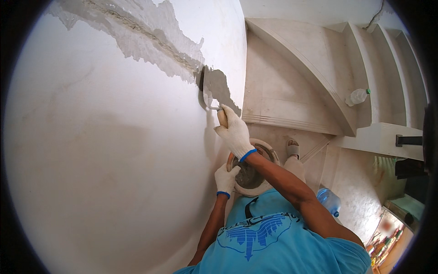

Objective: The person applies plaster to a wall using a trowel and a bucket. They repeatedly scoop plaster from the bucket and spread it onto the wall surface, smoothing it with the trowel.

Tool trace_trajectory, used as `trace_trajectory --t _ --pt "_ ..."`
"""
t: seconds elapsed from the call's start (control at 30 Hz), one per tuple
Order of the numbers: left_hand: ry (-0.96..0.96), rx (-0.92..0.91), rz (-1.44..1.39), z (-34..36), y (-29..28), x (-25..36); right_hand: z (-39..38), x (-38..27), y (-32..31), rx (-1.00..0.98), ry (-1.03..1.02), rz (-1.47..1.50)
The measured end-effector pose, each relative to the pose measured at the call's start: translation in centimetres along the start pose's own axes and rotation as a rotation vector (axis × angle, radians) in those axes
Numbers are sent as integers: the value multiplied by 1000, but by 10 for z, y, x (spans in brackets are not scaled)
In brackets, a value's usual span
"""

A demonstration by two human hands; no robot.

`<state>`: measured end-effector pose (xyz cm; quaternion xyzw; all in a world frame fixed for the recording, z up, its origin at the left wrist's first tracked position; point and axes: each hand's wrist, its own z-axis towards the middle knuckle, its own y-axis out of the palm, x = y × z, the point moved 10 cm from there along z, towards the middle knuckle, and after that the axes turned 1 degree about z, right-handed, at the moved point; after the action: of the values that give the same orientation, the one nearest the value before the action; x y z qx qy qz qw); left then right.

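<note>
My right hand [234, 131], in a white knit glove with a blue cuff, grips the wooden handle of a trowel [206, 89]. The trowel's blade lies against the white wall [114, 182], at the left edge of a dark patch of wet mortar [218, 84]. My left hand [225, 179], gloved the same way, is closed on the rim of a round basin [268, 186]. Grey mortar [248, 176] coats the inside of the basin, partly hidden under my right wrist. A lighter grey band with a rough crack [150, 39] runs up the wall to the upper left.
Stairs [292, 77] rise at the right, with a clear plastic bottle with a green cap [357, 97] on a step. A large blue water bottle [328, 201] lies beside my right arm. My sandalled foot [293, 148] is right of the basin.
</note>
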<state>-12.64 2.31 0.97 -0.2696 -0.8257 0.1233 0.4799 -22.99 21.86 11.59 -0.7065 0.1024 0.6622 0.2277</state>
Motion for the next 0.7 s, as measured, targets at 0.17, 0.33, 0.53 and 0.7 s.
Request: trace_trajectory --t 0.17,0.33,0.53,0.7 --pt "-1 -19 -4 1 1 1 5 -20 9 -62 26 -60" --pt "10 -8 -44 -2 -1 12 -16 -38 -4 -178 44 -115" --pt "24 -25 -85 11 5 -2 -26 -31 -32 -207 25 -78" --pt "52 -3 -38 9 4 6 11 -34 -24 -159 125 -103"
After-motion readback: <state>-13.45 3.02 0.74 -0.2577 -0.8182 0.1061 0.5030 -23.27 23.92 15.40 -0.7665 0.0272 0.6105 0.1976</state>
